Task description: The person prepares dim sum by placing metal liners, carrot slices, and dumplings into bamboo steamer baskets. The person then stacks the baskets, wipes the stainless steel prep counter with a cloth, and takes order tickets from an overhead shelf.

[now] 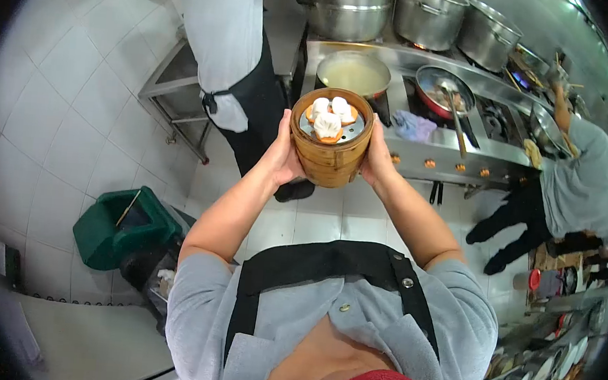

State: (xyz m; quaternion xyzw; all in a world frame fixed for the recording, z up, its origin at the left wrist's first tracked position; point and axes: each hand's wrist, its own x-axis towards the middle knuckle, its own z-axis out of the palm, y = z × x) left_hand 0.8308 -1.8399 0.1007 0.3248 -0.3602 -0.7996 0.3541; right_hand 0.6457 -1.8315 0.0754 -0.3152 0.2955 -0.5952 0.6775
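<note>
A round bamboo steamer basket is held up at the centre of the view, between my two hands. My left hand is wrapped against its left side, and my right hand presses on its right side. Inside lie three white buns with orange-brown bases, on a perforated metal plate. The basket has no lid on it. The fingers behind the basket are partly hidden.
Ahead is a steel stove with a pot of pale liquid, a red pan and large steel pots. One person stands front left, another at right. A green bin is at left.
</note>
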